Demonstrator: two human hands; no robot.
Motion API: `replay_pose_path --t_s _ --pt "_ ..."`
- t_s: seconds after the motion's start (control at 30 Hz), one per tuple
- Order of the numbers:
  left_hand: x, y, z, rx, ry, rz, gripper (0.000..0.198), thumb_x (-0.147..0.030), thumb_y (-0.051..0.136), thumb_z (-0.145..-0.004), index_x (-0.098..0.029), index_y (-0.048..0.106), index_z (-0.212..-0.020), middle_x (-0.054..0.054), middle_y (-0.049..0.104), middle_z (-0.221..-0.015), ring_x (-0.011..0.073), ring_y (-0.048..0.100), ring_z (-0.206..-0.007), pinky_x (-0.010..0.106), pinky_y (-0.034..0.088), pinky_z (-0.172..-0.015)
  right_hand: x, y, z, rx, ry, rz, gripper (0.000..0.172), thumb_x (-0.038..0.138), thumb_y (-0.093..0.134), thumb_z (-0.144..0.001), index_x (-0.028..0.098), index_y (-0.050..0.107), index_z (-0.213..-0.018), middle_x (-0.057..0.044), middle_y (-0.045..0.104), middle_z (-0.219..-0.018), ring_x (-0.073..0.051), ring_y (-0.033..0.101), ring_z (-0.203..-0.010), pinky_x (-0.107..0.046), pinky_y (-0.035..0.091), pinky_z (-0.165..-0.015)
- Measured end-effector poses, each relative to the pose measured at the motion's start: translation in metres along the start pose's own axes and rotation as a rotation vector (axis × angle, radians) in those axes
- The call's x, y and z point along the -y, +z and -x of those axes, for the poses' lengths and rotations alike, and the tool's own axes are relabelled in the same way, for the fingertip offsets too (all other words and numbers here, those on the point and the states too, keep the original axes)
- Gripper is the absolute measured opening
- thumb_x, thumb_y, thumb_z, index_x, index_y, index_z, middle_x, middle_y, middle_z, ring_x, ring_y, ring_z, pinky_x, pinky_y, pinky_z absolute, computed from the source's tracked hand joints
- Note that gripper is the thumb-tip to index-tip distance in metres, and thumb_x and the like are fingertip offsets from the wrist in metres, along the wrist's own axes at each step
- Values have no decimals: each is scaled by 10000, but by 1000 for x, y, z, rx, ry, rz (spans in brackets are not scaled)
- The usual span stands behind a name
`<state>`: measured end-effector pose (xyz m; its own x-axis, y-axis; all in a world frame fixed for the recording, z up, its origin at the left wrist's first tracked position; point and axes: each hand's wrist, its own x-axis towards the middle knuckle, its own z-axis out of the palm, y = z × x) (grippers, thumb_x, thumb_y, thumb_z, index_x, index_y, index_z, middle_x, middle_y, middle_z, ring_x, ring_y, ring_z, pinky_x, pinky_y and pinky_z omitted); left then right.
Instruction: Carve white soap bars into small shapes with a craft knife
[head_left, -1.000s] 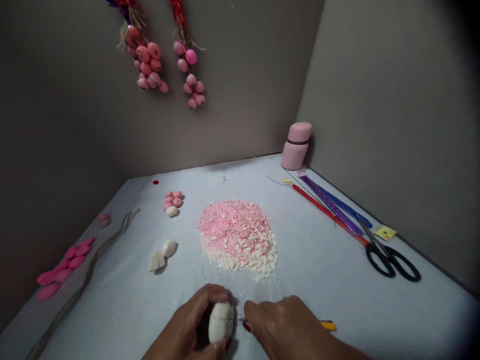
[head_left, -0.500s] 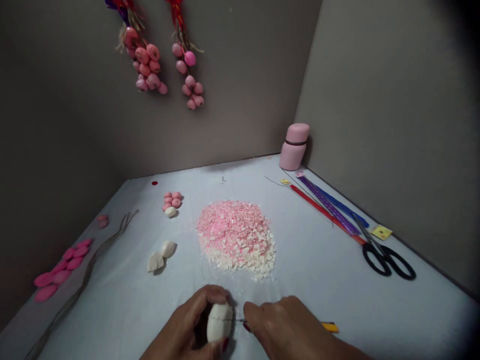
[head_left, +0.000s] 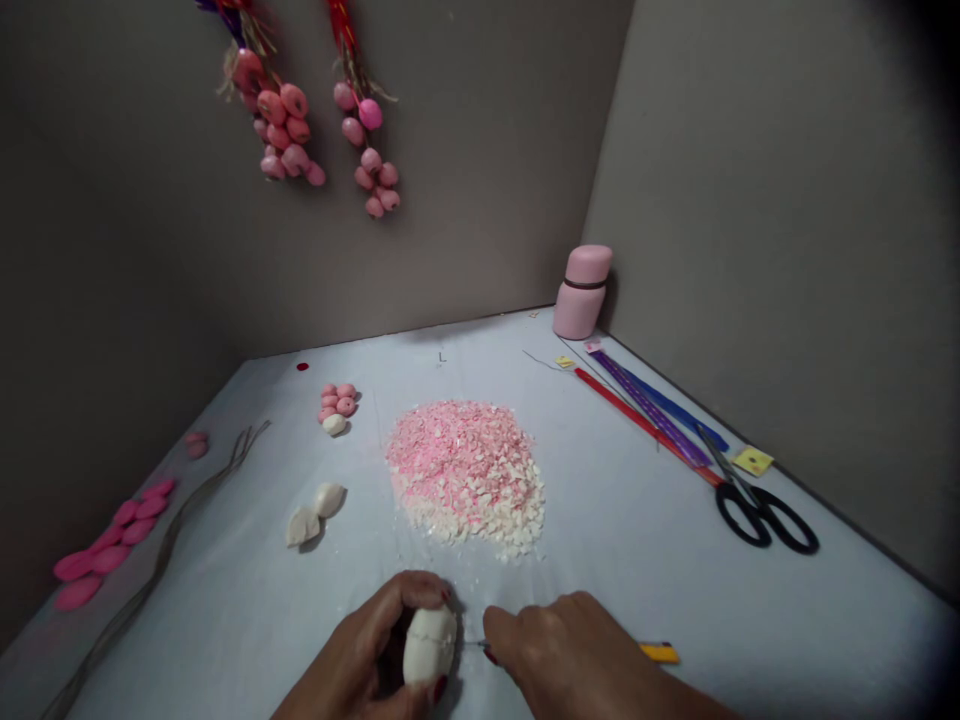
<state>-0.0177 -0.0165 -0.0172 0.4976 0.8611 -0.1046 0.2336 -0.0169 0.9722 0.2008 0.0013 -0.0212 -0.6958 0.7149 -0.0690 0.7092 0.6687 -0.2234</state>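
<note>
The left hand [head_left: 367, 650] is curled shut around a white egg-shaped lump [head_left: 429, 640], thumb on the near side and fingers over the far side, propping it upright on the pale blue desk [head_left: 637, 560] at the near edge of view; the right hand [head_left: 559, 655] is pinched closed on a thin yellow-handled blade [head_left: 660, 653], whose metal tip meets the lump's right flank at a fine line scored across it.

Judging by the heap of pink and white shavings [head_left: 465, 470] just beyond the hands, the lump is probably light, chalky and brittle, flaking rather than bending; a hard squeeze near the scored line could crack it; the broad rounded ends look like the safest hold, and the smooth skin may slip under a loose grip.

Room is tight ahead, where the shavings lie near; the bare desk to the right is open as far as the black-handled scissors [head_left: 765, 515] and the red, purple and blue strips [head_left: 645, 415] along the wall; to the left lie two white carved pieces [head_left: 315, 510], well apart from the hands.
</note>
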Motion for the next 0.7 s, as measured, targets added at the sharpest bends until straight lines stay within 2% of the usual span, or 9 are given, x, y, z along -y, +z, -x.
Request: replay_pose_path --t_s 0.17,0.33,0.5,0.7 --pt "-1 -1 1 -16 7 5 286 -361 620 -834 -288 506 -1087 63 584 -1110 257 534 -1011 360 438 -800 1 1 3 -10 0 52 224 120 615 -601 231 532 -777 38 702 -593 -196 649 -423 -326 32 -370" --pt "0 -3 0 -18 24 -36 286 -314 633 -828 -291 510 -1085 61 575 -1122 246 535 -999 365 433 -839 2 2 5 -35 -16 83 219 99 598 -604 227 514 -760 37 693 -568 -187 646 -410 -332 24 -366" --pt "2 -1 -2 -4 45 -39 265 -275 611 -836 -288 485 -1069 54 560 -1102 234 542 -978 352 438 -810 3 2 4 -22 -13 116 225 92 605 -596 226 517 -755 38 691 -563 -188 641 -405 -330 29 -369" --pt "-4 0 -2 -2 34 -68 291 -201 597 -801 -298 489 -1053 42 570 -1107 230 545 -986 341 436 -808 3 7 7 -104 -14 124 180 117 617 -664 213 482 -735 27 651 -517 -175 617 -390 -282 109 -369"
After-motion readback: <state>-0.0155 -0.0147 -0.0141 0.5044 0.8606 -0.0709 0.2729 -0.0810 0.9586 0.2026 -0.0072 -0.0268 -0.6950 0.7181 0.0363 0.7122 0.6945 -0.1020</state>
